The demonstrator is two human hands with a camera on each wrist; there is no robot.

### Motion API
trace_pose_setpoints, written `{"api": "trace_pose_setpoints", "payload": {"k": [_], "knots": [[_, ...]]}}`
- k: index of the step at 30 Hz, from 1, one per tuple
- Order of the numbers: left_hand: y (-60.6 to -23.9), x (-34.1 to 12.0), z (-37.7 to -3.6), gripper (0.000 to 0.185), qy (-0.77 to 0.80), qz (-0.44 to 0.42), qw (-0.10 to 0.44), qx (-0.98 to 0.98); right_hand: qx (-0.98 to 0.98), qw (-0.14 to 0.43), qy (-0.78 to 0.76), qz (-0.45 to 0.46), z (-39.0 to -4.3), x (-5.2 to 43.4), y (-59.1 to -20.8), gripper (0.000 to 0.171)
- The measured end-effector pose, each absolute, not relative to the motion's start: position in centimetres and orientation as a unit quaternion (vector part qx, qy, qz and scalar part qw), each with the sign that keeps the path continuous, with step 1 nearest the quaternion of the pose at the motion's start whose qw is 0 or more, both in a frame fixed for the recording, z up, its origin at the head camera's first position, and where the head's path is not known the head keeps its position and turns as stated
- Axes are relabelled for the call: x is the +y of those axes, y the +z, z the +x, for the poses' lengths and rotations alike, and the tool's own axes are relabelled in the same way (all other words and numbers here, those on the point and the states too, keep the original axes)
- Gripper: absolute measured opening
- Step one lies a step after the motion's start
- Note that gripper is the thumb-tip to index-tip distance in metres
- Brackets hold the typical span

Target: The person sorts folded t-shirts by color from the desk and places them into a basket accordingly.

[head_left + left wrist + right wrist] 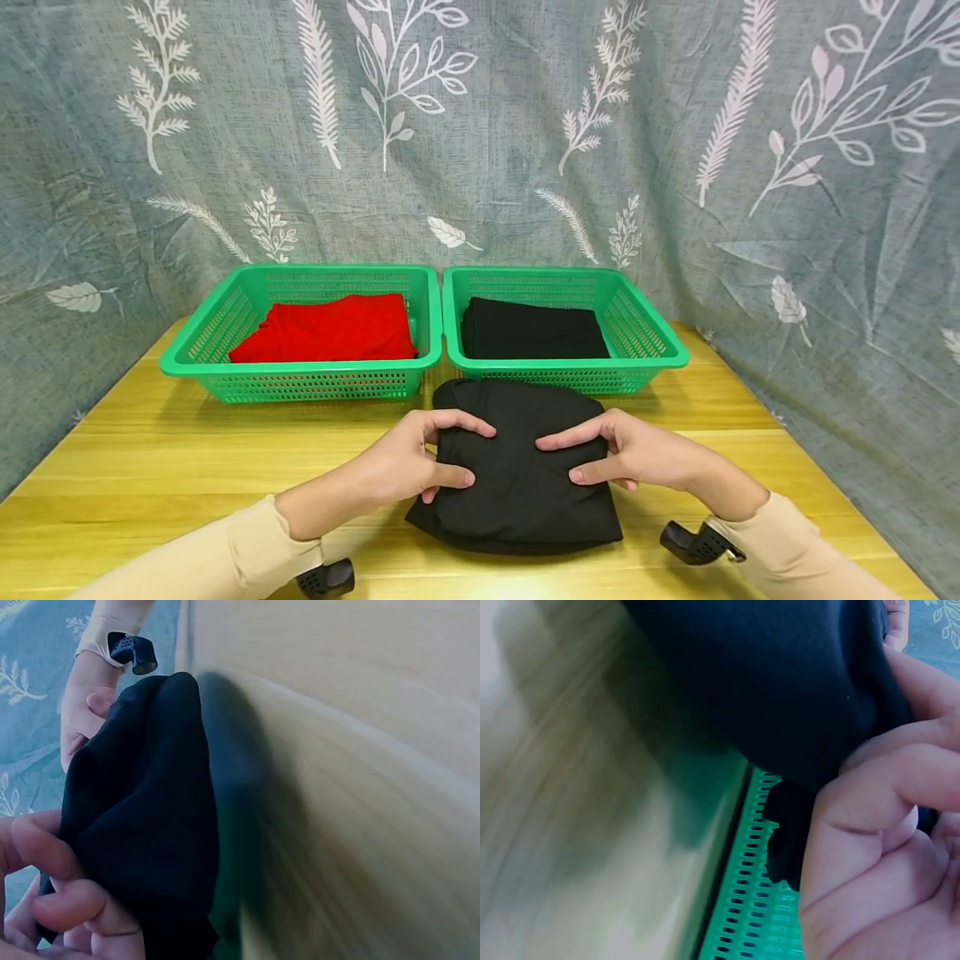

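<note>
A folded black garment (517, 492) lies on the wooden table (150, 467), just in front of two green baskets. My left hand (477, 455) grips its left side, thumb and fingers pinching the cloth. My right hand (558, 460) pinches the right side the same way. In the left wrist view my left fingers (64, 874) curl round the dark fabric (150, 810), and the right hand (82, 712) shows beyond it. The right wrist view shows my right fingers (870, 817) closed on the garment (780, 682), close to a basket wall (754, 922).
The left green basket (315, 385) holds a folded red cloth (330, 329). The right green basket (570, 377) holds a folded black cloth (528, 329). A leaf-patterned grey curtain (480, 125) hangs behind and round the table. The table's right edge runs near my right forearm.
</note>
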State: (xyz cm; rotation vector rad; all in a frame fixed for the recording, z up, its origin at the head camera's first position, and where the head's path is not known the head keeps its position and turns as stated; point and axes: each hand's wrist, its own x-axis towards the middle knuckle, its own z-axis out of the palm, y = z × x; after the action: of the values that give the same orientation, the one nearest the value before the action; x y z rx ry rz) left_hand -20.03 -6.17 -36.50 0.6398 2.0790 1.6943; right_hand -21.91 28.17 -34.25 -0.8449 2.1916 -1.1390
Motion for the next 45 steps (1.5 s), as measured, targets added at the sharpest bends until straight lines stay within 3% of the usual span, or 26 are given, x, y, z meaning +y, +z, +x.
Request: {"api": "trace_pose_setpoints", "payload": {"k": [22,45], "knots": [[-31.6,-6.3,-20.0,0.048,0.563,0.296,0.124,0.762,0.828,0.189,-0.395,-0.349,-21.1,28.6,-28.7,0.047],[-27.6,-5.4,-24.7,0.048,0.565,0.3,0.091,0.763,0.865,0.148,-0.366,-0.311,-24.7,29.5,-23.3,0.05]]}}
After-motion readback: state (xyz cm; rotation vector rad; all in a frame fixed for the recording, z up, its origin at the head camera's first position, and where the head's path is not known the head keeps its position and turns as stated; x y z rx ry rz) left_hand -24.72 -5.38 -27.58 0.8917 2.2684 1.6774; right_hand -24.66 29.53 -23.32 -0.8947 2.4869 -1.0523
